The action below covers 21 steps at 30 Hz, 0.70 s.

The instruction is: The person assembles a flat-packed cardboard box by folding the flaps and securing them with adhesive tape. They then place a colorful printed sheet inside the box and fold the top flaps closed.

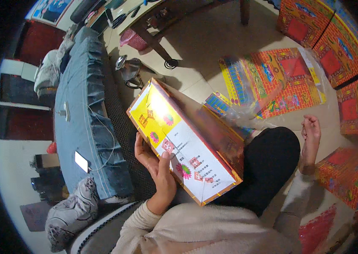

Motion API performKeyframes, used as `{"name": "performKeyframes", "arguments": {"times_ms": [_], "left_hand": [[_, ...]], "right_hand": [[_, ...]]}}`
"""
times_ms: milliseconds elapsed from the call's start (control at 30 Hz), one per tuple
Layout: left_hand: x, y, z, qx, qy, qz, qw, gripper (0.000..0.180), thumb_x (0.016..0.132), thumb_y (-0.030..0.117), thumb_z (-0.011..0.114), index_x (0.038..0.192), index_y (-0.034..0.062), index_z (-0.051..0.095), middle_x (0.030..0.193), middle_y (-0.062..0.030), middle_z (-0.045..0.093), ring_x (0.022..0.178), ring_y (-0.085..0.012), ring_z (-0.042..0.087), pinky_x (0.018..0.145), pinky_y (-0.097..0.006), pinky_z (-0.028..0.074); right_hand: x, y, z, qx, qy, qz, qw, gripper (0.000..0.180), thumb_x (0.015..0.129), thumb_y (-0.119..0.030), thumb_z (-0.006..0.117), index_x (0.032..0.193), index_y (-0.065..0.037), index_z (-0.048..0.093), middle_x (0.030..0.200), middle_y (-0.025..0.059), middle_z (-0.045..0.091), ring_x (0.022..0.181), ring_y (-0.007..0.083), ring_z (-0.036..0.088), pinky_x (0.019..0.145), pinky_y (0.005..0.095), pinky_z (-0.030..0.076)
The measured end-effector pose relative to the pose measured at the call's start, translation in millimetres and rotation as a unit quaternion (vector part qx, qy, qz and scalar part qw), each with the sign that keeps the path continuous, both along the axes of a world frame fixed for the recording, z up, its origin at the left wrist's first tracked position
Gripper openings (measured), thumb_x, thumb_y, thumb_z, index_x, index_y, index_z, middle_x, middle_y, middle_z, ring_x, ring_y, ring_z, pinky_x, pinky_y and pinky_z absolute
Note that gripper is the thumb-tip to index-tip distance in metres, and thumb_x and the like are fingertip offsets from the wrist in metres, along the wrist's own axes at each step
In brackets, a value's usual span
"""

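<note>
nearest to me is the cream sleeve point(196, 230) at the bottom, and above it the black knee point(268, 169). my left hand point(155, 167) grips the near left side of the paper box point(183, 142), thumb on its white and yellow face, fingers curled behind. the box sits tilted across my lap, in the middle of the view, its long red side turned to the right. my right hand point(311, 137) is off to the right, well apart from the box, loosely curled and holding nothing that i can see.

i think i am in the step of shaping or checking this folded box. the next move needs the right hand to come over and steady the far end.

flat printed sheets point(272, 82) lie far on the floor under clear plastic. finished red boxes point(348, 171) sit to the right. a blue bed point(83, 114) runs along the left, with a phone point(81, 161) on it.
</note>
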State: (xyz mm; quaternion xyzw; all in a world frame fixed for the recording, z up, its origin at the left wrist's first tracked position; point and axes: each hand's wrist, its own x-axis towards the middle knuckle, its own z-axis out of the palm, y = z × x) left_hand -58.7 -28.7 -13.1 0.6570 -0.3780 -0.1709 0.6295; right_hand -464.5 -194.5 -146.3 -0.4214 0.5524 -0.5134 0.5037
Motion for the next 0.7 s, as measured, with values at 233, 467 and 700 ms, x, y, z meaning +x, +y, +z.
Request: {"name": "performKeyframes", "arguments": {"times_ms": [233,467,700], "left_hand": [[-2.8,5.9,-8.8,-0.087,0.009,-0.016,0.996,0.072,0.088,0.002,0.063,0.152,0.0017,0.030,0.162,-0.0186,0.024,0.152,-0.0304,0.025,0.126,-0.043,0.015],[11.7,8.8,-6.7,-0.089,-0.051,-0.082,0.991,0.044,0.090,0.009,0.064,0.131,0.0038,0.051,0.152,-0.0173,0.036,0.149,-0.0306,0.030,0.122,-0.042,0.023],[15.4,8.2,8.1,-0.086,-0.012,-0.118,0.989,0.053,0.086,0.031,0.074,0.128,0.0058,0.054,0.129,-0.0121,0.047,0.132,-0.0280,0.041,0.115,-0.040,0.031]], "right_hand": [[115.5,31.3,183.2,-0.126,0.037,0.155,0.979,0.018,0.098,-0.003,0.062,0.116,-0.004,0.065,0.101,0.0002,0.062,0.088,0.0060,0.058,0.080,0.0214,0.048],[212.5,52.0,219.6,-0.068,0.017,0.426,0.902,0.020,0.099,-0.001,0.061,0.119,-0.001,0.064,0.106,0.0034,0.065,0.092,0.0069,0.061,0.081,0.0246,0.051],[258.0,60.8,240.7,-0.131,0.145,0.519,0.832,0.029,0.096,-0.006,0.063,0.125,-0.006,0.064,0.107,0.0139,0.069,0.090,0.0231,0.070,0.078,0.0324,0.056]]}}
